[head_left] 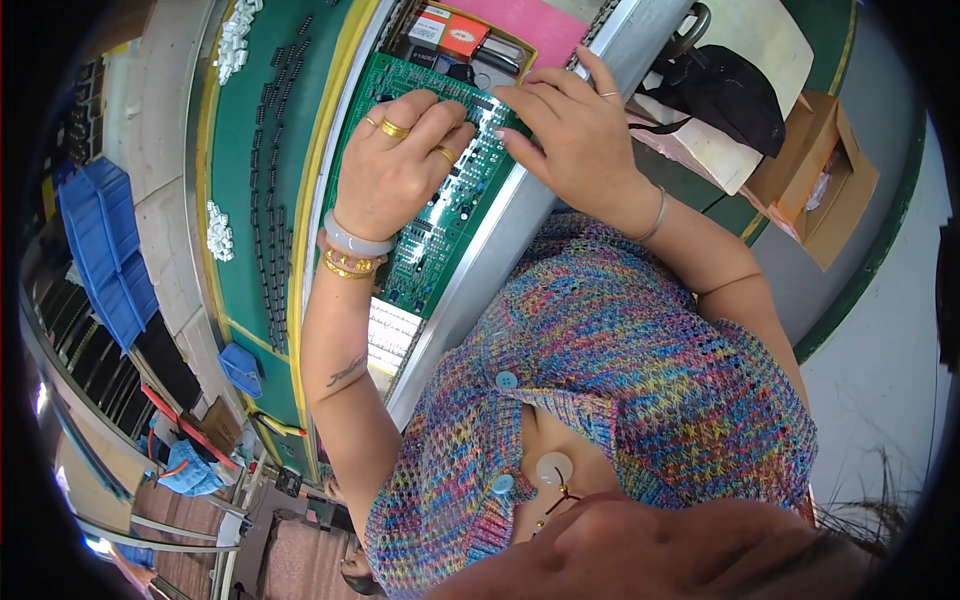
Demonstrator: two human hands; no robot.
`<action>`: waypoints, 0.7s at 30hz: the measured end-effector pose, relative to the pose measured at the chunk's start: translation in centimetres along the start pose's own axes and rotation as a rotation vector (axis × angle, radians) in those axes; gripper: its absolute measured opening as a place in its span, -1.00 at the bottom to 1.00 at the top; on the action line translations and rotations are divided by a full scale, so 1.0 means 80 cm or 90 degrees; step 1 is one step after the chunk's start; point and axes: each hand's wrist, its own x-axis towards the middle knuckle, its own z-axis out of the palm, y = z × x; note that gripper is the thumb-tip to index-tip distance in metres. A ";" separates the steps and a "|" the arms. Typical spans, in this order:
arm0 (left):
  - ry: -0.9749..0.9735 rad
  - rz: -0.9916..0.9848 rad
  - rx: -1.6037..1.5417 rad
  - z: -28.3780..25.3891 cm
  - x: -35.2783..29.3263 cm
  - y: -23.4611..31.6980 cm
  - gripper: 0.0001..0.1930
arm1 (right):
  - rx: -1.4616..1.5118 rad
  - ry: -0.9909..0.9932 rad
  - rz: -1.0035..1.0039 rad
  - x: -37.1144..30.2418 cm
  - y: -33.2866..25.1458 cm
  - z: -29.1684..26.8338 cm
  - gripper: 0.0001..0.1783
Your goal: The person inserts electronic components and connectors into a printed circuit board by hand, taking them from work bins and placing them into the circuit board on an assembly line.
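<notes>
A green circuit board (440,255) populated with small components lies lengthwise in front of me, along a metal rail (480,255). Over its upper part is my left hand (400,165), with rings and bracelets; its fingers are curled and bunched together at the board's surface. Whatever they may pinch is hidden beneath them. My right hand (580,135) rests at the board's right edge, its fingers apart. The index fingertip and thumb touch or nearly touch the board near a row of components, and another finger is raised toward the rail.
Beyond the board sits a tray with an orange-and-white box (450,32). Left, a green bench strip bears rows of black components (268,150) and piles of white connectors (220,232). Blue bins (105,240) stand farther left. Right are a black cloth bag (725,100) and an opened cardboard box (815,180).
</notes>
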 end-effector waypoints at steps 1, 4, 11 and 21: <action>0.002 0.005 0.002 0.001 -0.001 0.000 -0.80 | 0.003 0.008 0.002 0.001 0.000 0.003 -0.63; 0.001 0.008 0.006 0.001 0.000 0.000 -0.80 | -0.001 0.011 0.004 0.000 0.001 0.005 -0.63; -0.010 0.012 0.009 0.001 -0.003 -0.002 -0.80 | 0.012 0.016 -0.004 0.001 -0.001 0.005 -0.64; -0.022 0.044 -0.038 -0.002 0.008 -0.014 -0.76 | 0.008 0.017 -0.004 0.001 0.000 0.008 -0.64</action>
